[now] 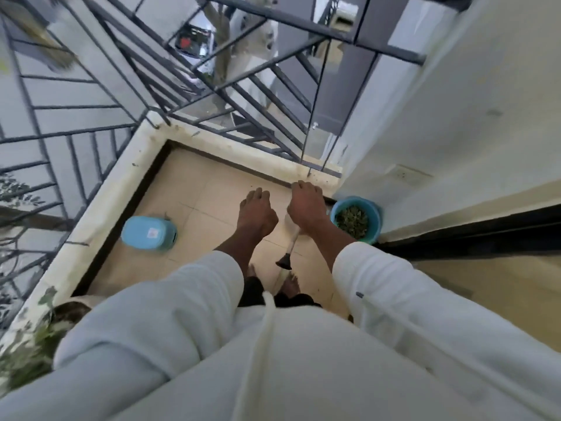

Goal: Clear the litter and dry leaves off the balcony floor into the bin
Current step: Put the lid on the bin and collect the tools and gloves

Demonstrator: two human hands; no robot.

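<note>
Left hand (257,211): seen from the back, fingers curled under; nothing can be made out in it, and the palm side is hidden.
Right hand (306,205): fingers curled downward, seen from behind. A pale handle (293,238) with a dark end runs out below the wrist; the hand appears to be wrapped round its top, but the contact itself is hidden by the hand.
Handle, lower end: dark flared tip, pointing back toward the feet; what the tool is cannot be told (the working end is covered by the hand).
Bin (355,218): blue round tub, set in the corner against the white wall (455,117), just beside the right hand. It is filled with greenish-brown leaf litter (352,221); the near rim is partly cut by the right forearm.
Floor (194,189): beige tiles; no loose leaves can be resolved on the visible part (much is covered by arms and body).
Blue box (148,233): small lidded container lying on the floor near the left kerb, well apart from the bin.
Railing (212,86): dark metal bars, blurred; a parked car is visible below through them.
Plant (36,338): lower left, blurred, cut off by the sleeve (145,323) and frame edge.
Feet: partly visible between the forearms, blurred.
</note>
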